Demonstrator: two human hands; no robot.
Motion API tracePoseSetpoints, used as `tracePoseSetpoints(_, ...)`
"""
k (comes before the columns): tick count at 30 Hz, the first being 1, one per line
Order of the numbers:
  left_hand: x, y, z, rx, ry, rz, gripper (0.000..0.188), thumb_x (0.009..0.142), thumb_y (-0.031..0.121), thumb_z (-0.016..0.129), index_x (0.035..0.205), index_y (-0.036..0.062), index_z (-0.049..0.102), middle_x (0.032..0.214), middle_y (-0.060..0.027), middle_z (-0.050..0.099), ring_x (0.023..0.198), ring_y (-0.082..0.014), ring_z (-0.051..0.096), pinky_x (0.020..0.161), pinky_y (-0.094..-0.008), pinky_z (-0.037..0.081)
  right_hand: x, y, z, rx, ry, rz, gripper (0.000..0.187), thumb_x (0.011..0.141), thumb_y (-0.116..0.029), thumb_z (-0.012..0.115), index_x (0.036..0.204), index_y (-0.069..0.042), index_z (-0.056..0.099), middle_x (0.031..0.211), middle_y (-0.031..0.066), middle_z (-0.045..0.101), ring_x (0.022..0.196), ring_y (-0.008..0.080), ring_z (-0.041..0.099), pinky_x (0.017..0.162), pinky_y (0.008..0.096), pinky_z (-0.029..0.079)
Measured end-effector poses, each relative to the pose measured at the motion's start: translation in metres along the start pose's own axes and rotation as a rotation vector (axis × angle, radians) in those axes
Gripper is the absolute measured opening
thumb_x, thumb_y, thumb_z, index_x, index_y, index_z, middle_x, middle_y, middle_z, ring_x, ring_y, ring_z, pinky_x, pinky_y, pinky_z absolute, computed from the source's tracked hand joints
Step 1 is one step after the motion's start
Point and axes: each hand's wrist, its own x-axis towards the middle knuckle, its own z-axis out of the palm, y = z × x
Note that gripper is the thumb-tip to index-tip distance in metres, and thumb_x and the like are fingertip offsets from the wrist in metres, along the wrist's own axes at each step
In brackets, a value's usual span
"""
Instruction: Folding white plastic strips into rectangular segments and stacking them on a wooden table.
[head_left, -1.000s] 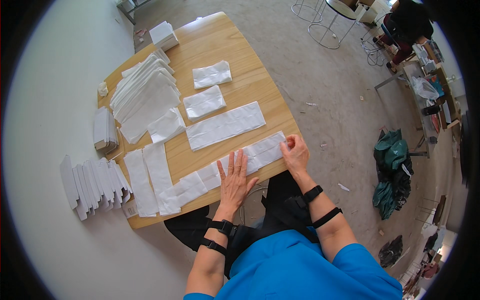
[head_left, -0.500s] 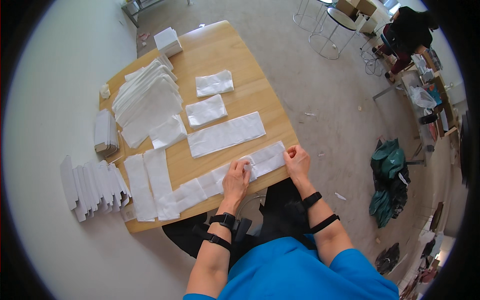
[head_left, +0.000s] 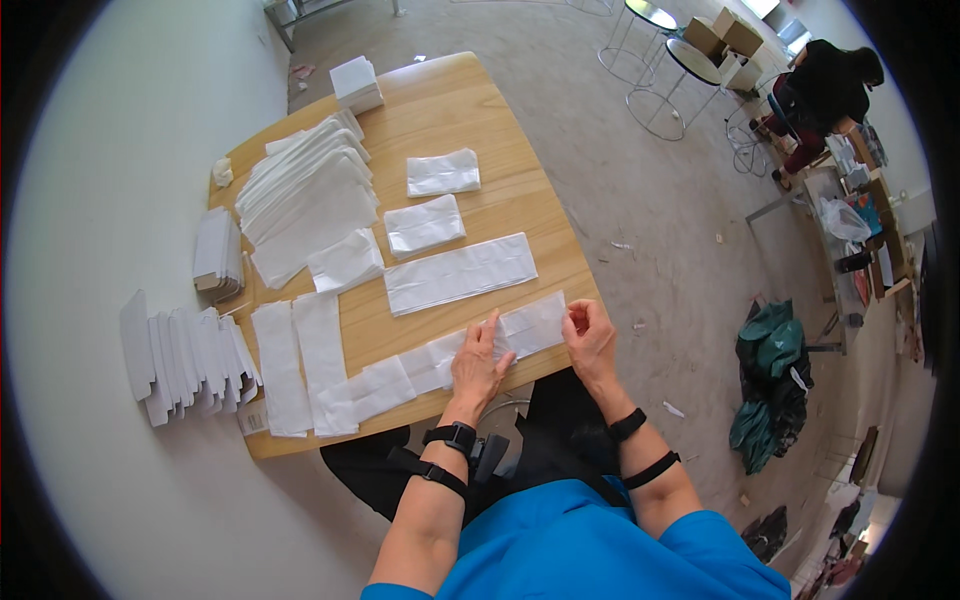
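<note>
A row of overlapping thin white sheets runs along the table's near edge; whether they are paper or cloth I cannot tell. My left hand lies on the row with its fingers stretched and the thumb apart. At the row's right end, my right hand has thumb and fingertips pinched at the corner of the last white sheet. Just beyond lies a long flat stack of white sheets. Two small folded stacks, a nearer one and a farther one, are behind it.
A fanned pile of white sheets covers the wooden table's left side. White card stacks stand at the far corner and left edge. White folded cartons lean by the wall. Stools, green-black bags and a seated person are rightward.
My left hand's fingers have gone from curled to stretched out on the sheets. The right hand stays at the row's right end. The whole view has shifted slightly.
</note>
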Motion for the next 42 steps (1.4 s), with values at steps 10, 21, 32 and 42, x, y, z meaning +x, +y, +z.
tracePoseSetpoints(10,-0.021,-0.011,-0.033,-0.792,0.152,-0.218,0.052,0.09,0.02,0.063,0.133,0.0009,0.042,0.086,-0.0051,0.063,0.073,-0.0115,0.059,0.066,-0.0267,0.049,-0.048,-0.049,0.046,-0.234,-0.086,-0.494,0.02,0.079,-0.007,0.064,0.099,-0.005,0.06,0.081,0.0094,0.062,0.075,0.0259,0.061,0.067,0.0379,0.045)
tracePoseSetpoints(21,-0.023,-0.04,-0.031,-0.545,0.394,-0.361,0.043,0.083,0.015,0.064,0.12,-0.0029,0.05,0.077,-0.0057,0.064,0.067,-0.0128,0.06,0.063,-0.0269,0.05,-0.046,-0.027,0.045,0.058,-0.151,0.091,0.012,0.083,-0.011,0.061,0.09,-0.002,0.064,0.081,0.0117,0.064,0.064,0.0229,0.061,0.056,0.0354,0.047)
tracePoseSetpoints(32,-0.053,-0.042,-0.05,-0.741,0.297,-0.414,0.016,0.091,0.015,0.06,0.097,0.001,0.063,0.076,-0.0009,0.063,0.063,-0.0058,0.055,0.057,-0.021,0.045,-0.066,-0.036,0.054,-0.294,-0.43,-0.737,0.025,0.069,-0.013,0.067,0.092,-0.007,0.057,0.09,0.0086,0.055,0.086,0.025,0.057,0.071,0.0358,0.047)
tracePoseSetpoints(42,-0.062,-0.059,-0.06,-0.845,0.266,-0.444,0.017,0.093,0.016,0.058,0.099,0.0009,0.062,0.083,-0.0029,0.064,0.066,-0.0061,0.055,0.061,-0.0206,0.047,-0.067,-0.017,0.065,-0.425,-0.466,-0.819,0.013,0.075,-0.012,0.059,0.083,-0.005,0.054,0.084,0.0091,0.052,0.081,0.0237,0.055,0.07,0.0346,0.046)
